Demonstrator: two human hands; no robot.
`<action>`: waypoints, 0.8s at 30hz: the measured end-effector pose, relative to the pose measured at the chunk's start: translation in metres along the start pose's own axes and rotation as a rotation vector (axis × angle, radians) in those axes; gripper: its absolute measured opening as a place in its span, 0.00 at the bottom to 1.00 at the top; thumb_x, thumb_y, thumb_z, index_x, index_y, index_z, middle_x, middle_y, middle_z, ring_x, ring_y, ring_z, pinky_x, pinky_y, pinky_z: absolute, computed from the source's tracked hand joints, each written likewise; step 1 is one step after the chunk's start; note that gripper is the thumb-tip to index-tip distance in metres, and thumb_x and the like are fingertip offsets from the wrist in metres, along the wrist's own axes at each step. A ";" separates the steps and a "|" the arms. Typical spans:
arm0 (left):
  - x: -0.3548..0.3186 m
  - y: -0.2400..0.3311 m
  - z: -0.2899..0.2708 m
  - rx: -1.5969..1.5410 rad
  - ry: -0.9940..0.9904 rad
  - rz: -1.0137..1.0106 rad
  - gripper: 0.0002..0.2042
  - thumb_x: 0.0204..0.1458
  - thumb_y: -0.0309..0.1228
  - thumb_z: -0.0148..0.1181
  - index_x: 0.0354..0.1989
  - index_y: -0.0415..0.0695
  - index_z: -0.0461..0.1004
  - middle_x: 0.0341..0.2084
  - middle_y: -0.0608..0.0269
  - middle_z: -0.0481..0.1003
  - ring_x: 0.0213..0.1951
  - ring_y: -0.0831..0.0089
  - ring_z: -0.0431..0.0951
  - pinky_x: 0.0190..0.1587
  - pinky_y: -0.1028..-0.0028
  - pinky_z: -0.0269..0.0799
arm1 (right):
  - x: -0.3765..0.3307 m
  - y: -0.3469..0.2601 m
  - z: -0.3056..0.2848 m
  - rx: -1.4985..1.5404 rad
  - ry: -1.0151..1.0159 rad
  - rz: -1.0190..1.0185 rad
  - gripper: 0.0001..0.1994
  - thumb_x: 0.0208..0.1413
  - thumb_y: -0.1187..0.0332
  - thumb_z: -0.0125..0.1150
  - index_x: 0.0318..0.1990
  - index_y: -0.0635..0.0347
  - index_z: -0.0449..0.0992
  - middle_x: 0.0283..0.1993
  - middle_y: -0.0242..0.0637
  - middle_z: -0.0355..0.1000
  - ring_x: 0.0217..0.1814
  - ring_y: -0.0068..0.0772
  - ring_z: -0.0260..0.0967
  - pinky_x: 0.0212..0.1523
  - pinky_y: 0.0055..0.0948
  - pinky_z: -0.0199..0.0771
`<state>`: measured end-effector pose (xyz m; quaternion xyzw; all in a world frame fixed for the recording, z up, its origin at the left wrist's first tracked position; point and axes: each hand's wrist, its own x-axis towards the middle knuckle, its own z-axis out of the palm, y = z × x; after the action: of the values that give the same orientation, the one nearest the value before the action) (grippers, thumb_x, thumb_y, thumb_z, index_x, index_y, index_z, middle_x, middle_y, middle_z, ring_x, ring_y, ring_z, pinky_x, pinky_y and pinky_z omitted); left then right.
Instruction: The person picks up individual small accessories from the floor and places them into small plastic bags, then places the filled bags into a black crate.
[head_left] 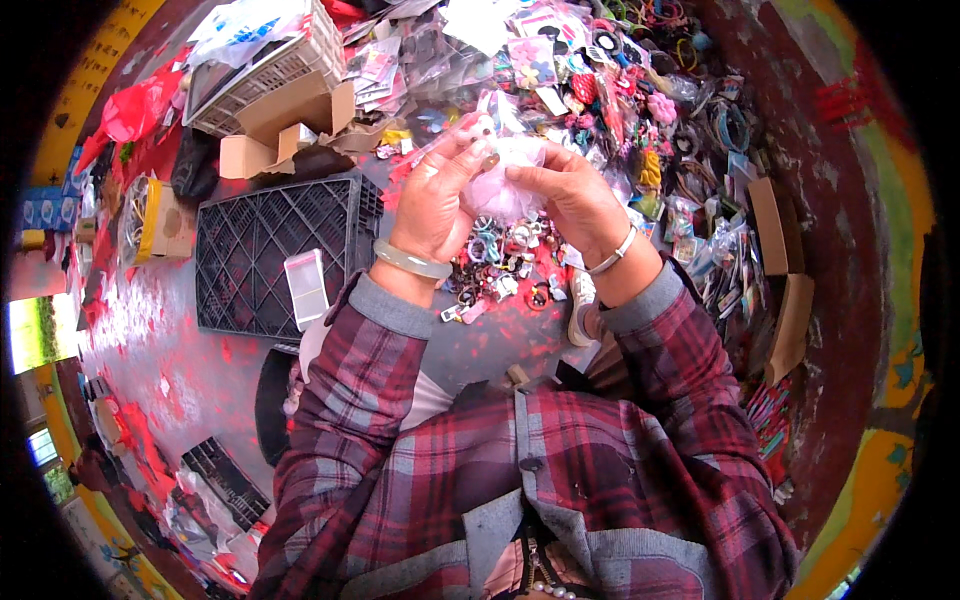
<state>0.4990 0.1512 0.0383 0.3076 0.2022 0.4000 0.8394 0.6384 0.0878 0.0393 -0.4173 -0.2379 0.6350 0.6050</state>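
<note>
While a plaid shirt (640,470) fills the lower middle of the view, a grey floor (235,375) flecked with red spreads out to its left. A broad heap of packaged accessories (610,85) in many colours covers the ground beyond the hands and on to the right, where cardboard flaps (785,315) stand along its outer edge. On the left lies a black lattice crate (265,220), close to the left forearm; farther off sits a pale plastic crate (275,75), with an open cardboard box (243,157) near it. A clear-and-white packet (308,290) rests on the black crate. Below the hands in the view is a small pile of hair ties and trinkets (495,262).

Near the upper middle, held above the floor, is a pale pink bundle (495,192), soft-looking, whitish in places and partly wrapped in clear, shiny film. Fingers cover some of it, so its full shape cannot be told.

The left hand (437,195) is curled, its thumb and fingers pinching the bundle's upper left side. The right hand (585,205) grips the right side, thumb laid across the front. A bangle (412,262) circles the left wrist, a thinner silvery bracelet (614,250) the right.
</note>
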 end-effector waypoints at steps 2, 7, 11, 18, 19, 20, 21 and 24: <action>0.002 -0.001 -0.004 -0.019 -0.022 -0.045 0.16 0.52 0.26 0.51 0.50 0.39 0.64 0.43 0.62 0.68 0.43 0.73 0.70 0.48 0.73 0.65 | 0.000 0.001 0.000 -0.006 -0.005 -0.041 0.14 0.45 0.74 0.60 0.41 0.64 0.71 0.36 0.34 0.72 0.35 0.24 0.70 0.39 0.22 0.67; 0.000 -0.002 -0.005 -0.039 -0.108 -0.186 0.15 0.53 0.26 0.50 0.50 0.39 0.63 0.43 0.61 0.69 0.45 0.72 0.69 0.49 0.72 0.65 | 0.002 0.006 -0.005 0.009 0.027 -0.065 0.13 0.45 0.76 0.59 0.40 0.65 0.71 0.36 0.34 0.72 0.35 0.23 0.69 0.38 0.21 0.67; -0.003 -0.005 -0.003 -0.037 -0.129 -0.191 0.15 0.53 0.27 0.50 0.49 0.39 0.64 0.43 0.61 0.69 0.46 0.72 0.69 0.49 0.70 0.65 | -0.002 0.004 0.004 0.063 0.059 -0.081 0.13 0.45 0.76 0.59 0.40 0.65 0.71 0.35 0.34 0.72 0.34 0.23 0.69 0.37 0.21 0.67; -0.002 -0.006 -0.008 0.113 -0.112 -0.134 0.12 0.53 0.28 0.50 0.46 0.40 0.65 0.40 0.62 0.70 0.41 0.73 0.72 0.43 0.73 0.69 | 0.006 0.001 -0.001 -0.522 0.325 -0.477 0.16 0.44 0.74 0.60 0.44 0.63 0.69 0.46 0.38 0.67 0.47 0.29 0.64 0.45 0.28 0.66; -0.002 -0.006 -0.010 0.206 -0.086 -0.107 0.12 0.53 0.29 0.50 0.46 0.40 0.65 0.39 0.62 0.71 0.39 0.73 0.72 0.43 0.74 0.69 | 0.001 -0.010 0.009 -0.810 0.429 -0.754 0.20 0.40 0.69 0.64 0.43 0.62 0.69 0.47 0.41 0.65 0.48 0.34 0.63 0.47 0.28 0.64; -0.002 -0.007 -0.011 0.300 -0.058 -0.080 0.12 0.53 0.29 0.50 0.45 0.40 0.66 0.38 0.63 0.71 0.38 0.74 0.72 0.42 0.76 0.69 | -0.003 -0.018 0.014 -0.990 0.353 -0.925 0.20 0.37 0.69 0.65 0.42 0.60 0.71 0.46 0.40 0.65 0.48 0.37 0.63 0.48 0.30 0.63; -0.002 -0.010 -0.011 0.390 -0.072 -0.012 0.12 0.52 0.29 0.51 0.44 0.39 0.67 0.36 0.63 0.72 0.37 0.74 0.72 0.40 0.76 0.68 | -0.006 -0.024 0.016 -1.170 0.274 -1.098 0.20 0.35 0.69 0.65 0.41 0.57 0.72 0.45 0.39 0.66 0.47 0.39 0.63 0.49 0.32 0.62; -0.003 -0.018 -0.012 0.727 -0.131 0.209 0.11 0.50 0.29 0.53 0.41 0.38 0.68 0.33 0.61 0.73 0.34 0.72 0.73 0.37 0.76 0.68 | -0.018 -0.016 0.034 -1.476 0.147 -1.241 0.15 0.32 0.67 0.65 0.34 0.49 0.75 0.42 0.35 0.66 0.47 0.38 0.62 0.46 0.36 0.60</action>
<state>0.4998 0.1440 0.0171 0.6288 0.2443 0.3652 0.6415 0.6178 0.0802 0.0745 -0.5311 -0.7166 -0.1344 0.4317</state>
